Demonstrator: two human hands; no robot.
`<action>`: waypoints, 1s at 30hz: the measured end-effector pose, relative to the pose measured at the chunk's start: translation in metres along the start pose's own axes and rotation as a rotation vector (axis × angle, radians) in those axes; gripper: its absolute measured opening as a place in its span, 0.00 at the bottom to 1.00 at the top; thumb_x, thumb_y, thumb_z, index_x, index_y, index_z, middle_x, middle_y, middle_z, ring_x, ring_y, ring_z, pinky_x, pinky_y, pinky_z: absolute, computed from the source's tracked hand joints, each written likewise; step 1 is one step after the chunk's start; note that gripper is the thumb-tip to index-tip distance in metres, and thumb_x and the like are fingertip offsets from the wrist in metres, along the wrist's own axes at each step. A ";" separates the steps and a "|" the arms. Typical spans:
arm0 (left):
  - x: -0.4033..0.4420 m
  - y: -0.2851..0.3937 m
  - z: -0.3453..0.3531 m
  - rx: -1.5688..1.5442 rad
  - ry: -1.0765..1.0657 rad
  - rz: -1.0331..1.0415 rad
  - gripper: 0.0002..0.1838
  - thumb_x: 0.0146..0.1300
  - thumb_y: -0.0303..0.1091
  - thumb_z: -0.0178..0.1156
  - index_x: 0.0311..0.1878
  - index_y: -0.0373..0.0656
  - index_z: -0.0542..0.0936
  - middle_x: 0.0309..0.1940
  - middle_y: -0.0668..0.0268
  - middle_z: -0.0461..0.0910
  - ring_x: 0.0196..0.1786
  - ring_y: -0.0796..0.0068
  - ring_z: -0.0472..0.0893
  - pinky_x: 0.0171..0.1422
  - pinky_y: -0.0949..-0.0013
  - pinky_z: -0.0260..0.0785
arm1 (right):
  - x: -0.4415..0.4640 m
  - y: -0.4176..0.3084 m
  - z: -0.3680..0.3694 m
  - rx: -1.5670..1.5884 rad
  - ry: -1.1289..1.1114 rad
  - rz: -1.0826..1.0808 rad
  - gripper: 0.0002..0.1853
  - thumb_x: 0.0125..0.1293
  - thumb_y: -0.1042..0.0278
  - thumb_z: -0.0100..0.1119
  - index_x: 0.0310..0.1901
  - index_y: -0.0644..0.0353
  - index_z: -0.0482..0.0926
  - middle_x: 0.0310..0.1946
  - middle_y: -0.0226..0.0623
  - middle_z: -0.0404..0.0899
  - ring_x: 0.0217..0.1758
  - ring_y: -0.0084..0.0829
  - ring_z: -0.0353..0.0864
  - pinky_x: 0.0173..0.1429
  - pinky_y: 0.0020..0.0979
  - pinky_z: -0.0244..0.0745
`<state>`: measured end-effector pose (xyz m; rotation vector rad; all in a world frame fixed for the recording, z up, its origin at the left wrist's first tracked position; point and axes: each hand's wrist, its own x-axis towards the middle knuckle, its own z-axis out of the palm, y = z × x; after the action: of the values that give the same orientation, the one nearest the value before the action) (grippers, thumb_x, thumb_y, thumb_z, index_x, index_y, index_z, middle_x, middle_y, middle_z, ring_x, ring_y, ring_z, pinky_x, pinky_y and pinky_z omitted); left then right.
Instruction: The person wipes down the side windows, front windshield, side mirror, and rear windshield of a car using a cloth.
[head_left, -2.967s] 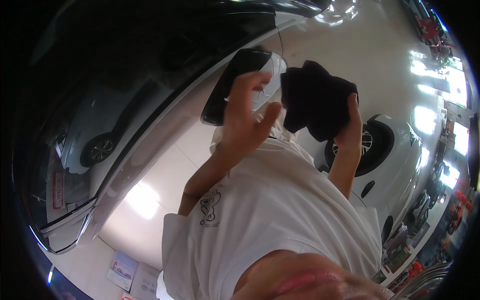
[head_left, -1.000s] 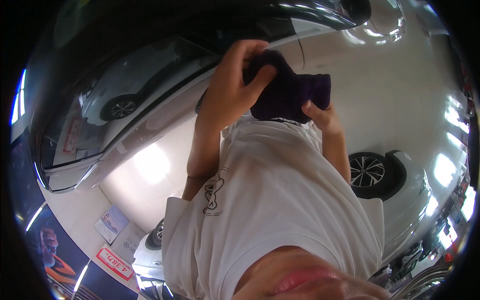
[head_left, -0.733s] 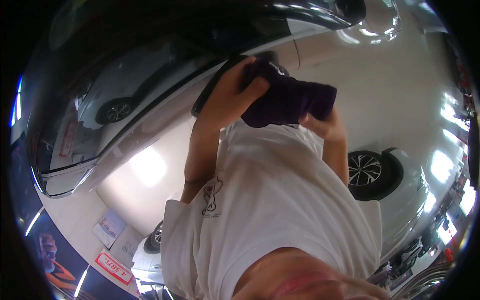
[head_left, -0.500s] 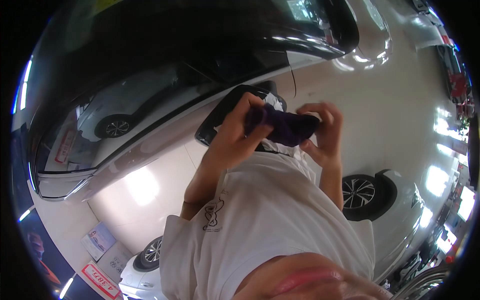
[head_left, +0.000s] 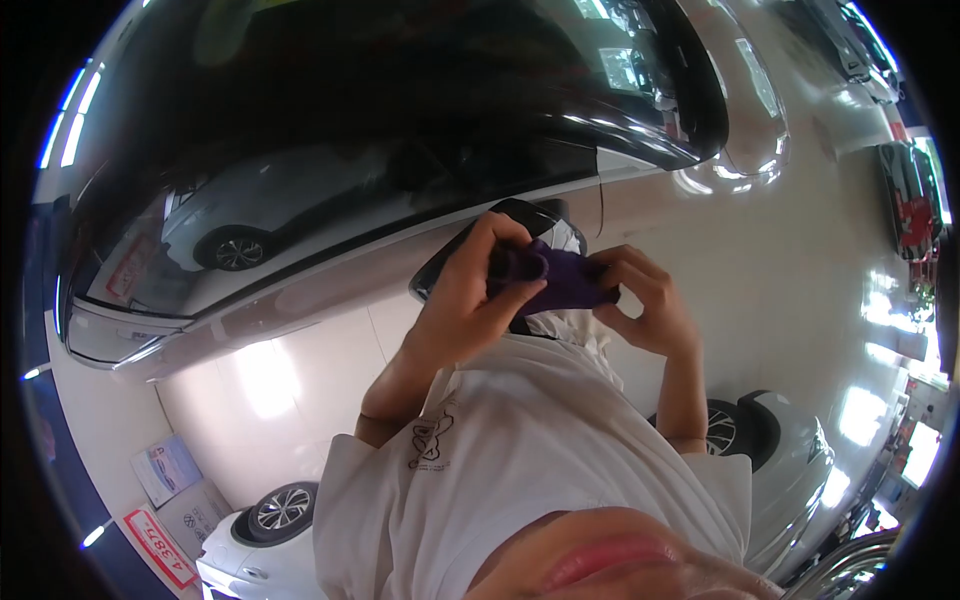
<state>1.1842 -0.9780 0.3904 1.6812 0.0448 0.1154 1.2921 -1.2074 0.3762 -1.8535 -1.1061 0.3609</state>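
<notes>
A dark purple cloth is stretched between my two hands in front of my white shirt. My left hand is closed on its left end, where the fabric folds over near the thumb and forefinger. At the other end, my right hand pinches the cloth between thumb and fingers. Just beyond my hands, the car's black side mirror partly shows behind the cloth and my left hand.
A car with dark glass stands close in front of me. Behind me are a white car's wheel on the left and a pale car on the right. A red-and-white price sign and a box are at lower left.
My right hand has moved from the cloth's edge to a pinch on its right end. Both hands and the cloth sit slightly lower in view, and the cloth's left end now shows a fold.
</notes>
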 end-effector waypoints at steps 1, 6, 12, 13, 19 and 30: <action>-0.002 -0.001 -0.002 -0.023 0.037 -0.017 0.17 0.59 0.17 0.62 0.49 0.41 0.69 0.41 0.69 0.71 0.41 0.83 0.69 0.49 0.78 0.63 | 0.000 0.002 -0.002 -0.023 -0.002 -0.022 0.12 0.51 0.75 0.72 0.32 0.63 0.76 0.46 0.43 0.81 0.47 0.42 0.82 0.51 0.35 0.77; -0.010 -0.002 0.002 -0.125 0.116 -0.073 0.17 0.58 0.19 0.65 0.47 0.40 0.70 0.40 0.69 0.71 0.41 0.83 0.70 0.48 0.77 0.63 | -0.007 0.022 -0.004 0.118 0.010 -0.008 0.20 0.51 0.67 0.76 0.39 0.62 0.72 0.37 0.42 0.81 0.39 0.35 0.82 0.47 0.32 0.75; 0.001 0.022 0.026 0.046 0.001 0.131 0.18 0.61 0.30 0.70 0.47 0.40 0.70 0.38 0.61 0.76 0.38 0.75 0.78 0.42 0.71 0.72 | -0.007 0.074 0.094 1.804 0.068 0.022 0.48 0.43 0.37 0.82 0.54 0.58 0.62 0.40 0.35 0.75 0.44 0.31 0.79 0.51 0.33 0.75; 0.004 0.023 0.031 0.046 0.011 0.127 0.18 0.61 0.30 0.70 0.47 0.40 0.70 0.38 0.61 0.76 0.38 0.75 0.78 0.42 0.71 0.72 | -0.008 0.068 0.105 1.873 0.085 0.063 0.48 0.43 0.38 0.81 0.56 0.58 0.62 0.42 0.36 0.75 0.46 0.32 0.78 0.53 0.34 0.75; 0.016 0.017 0.028 0.240 0.071 0.244 0.18 0.64 0.33 0.68 0.49 0.38 0.69 0.38 0.50 0.82 0.38 0.56 0.87 0.37 0.64 0.79 | -0.009 0.022 0.125 1.842 0.268 0.170 0.50 0.45 0.43 0.78 0.63 0.61 0.62 0.55 0.44 0.72 0.59 0.40 0.74 0.64 0.41 0.71; 0.008 -0.043 -0.044 0.391 0.317 0.164 0.18 0.73 0.35 0.58 0.62 0.41 0.71 0.48 0.58 0.82 0.51 0.64 0.84 0.55 0.66 0.76 | -0.056 0.001 0.136 1.652 0.680 0.159 0.46 0.52 0.60 0.63 0.74 0.63 0.58 0.69 0.48 0.68 0.71 0.51 0.69 0.76 0.54 0.63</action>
<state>1.1889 -0.9292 0.3528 2.0412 0.1776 0.5244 1.1753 -1.1770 0.2919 -0.4358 0.0268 0.4546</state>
